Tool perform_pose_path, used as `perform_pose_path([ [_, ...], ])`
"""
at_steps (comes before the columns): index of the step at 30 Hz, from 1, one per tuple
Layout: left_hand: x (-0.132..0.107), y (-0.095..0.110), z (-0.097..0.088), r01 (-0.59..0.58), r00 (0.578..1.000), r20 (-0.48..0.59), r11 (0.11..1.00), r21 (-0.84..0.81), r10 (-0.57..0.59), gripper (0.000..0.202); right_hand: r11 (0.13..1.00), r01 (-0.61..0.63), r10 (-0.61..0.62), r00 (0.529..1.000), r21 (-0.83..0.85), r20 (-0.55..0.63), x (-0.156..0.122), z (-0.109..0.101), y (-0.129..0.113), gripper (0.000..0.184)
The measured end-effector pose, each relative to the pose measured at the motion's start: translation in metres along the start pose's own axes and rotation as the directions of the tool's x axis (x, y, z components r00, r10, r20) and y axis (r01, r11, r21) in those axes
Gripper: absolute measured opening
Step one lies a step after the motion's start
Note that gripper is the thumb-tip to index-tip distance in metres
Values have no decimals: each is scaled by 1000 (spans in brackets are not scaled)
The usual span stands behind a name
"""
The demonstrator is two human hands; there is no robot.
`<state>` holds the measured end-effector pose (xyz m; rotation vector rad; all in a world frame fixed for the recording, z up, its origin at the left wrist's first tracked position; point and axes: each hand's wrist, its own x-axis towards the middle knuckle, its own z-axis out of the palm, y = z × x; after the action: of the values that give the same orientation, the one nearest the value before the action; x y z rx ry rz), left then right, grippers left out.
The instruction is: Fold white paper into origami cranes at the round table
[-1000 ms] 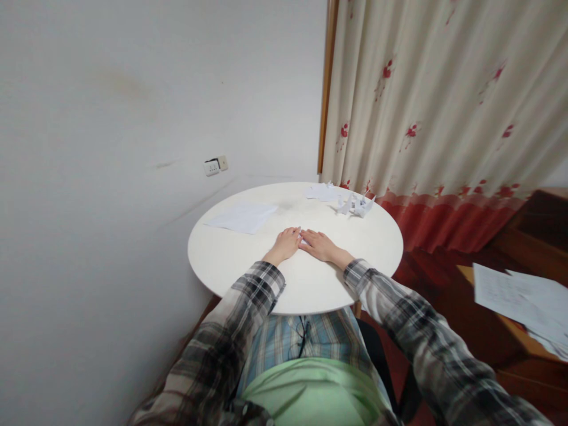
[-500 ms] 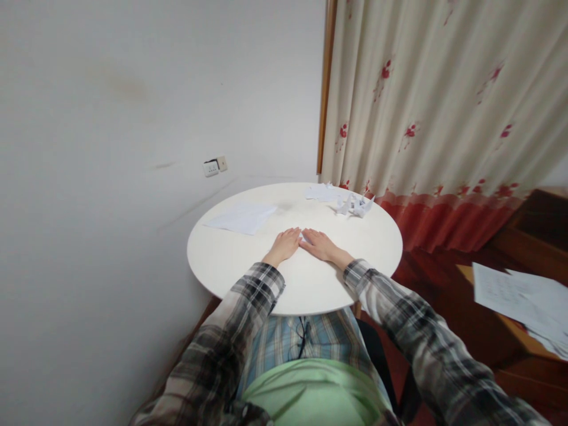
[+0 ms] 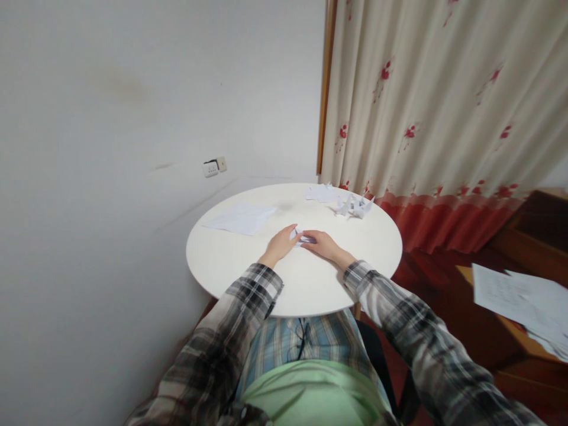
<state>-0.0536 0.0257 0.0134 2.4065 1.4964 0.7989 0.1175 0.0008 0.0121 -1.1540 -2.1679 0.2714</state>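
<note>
While left hand (image 3: pixel 279 244) and right hand (image 3: pixel 324 244) pinch small paper (image 3: pixel 303 238) | flat sheet (image 3: pixel 242 218) leftward (apart) | folded figures (image 3: pixel 355 206) beyond

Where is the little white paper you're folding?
In the head view, the small white folded paper lies at the centre of the round white table, between the left hand and right hand.

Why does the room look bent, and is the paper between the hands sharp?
Head view: wide lens slants the flowered cream curtain; soft even light, barely any shadow on the round white table; the small white folded paper between left hand and right hand is too small and soft for detail.
</note>
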Motion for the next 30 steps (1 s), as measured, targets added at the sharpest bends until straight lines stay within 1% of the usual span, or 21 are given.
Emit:
perform_pose_path([
  [3, -3, 3, -1, -49, 998, 23, 997, -53, 50, 61, 1000, -21, 21, 1000, 4, -14, 0, 0, 2, 33],
  [5, -3, 4, -1, -78, 997, 18, 993, -87, 80, 64, 999, -45, 45, 999, -4, -17, 1, 0, 4, 31],
  [9, 0, -1, 3, -142, 990, -34, 978, -150, 139, 61, 998, -70, 70, 997, 0, -23, 3, 0, 6, 30],
  [12, 2, -5, 5, -165, 986, -56, 969, -181, 157, 57, 998, -62, 63, 998, 11, -29, 3, 0, 7, 30],
  [14, 2, -6, 6, -169, 985, -63, 965, -202, 159, 56, 998, -59, 59, 998, 13, -31, 3, 0, 7, 31],
  [20, 2, -7, 5, -164, 986, -81, 947, -276, 147, 64, 998, -69, 69, 997, 14, -39, 2, -1, 5, 34],
  [25, 1, -8, 4, -154, 988, -68, 951, -269, 140, 67, 996, -88, 86, 995, -28, -56, 2, -3, 3, 37],
  [30, 1, -8, 5, -155, 987, -86, 961, -229, 138, 66, 992, -89, 84, 995, -88, -62, 1, -2, 3, 37],
])
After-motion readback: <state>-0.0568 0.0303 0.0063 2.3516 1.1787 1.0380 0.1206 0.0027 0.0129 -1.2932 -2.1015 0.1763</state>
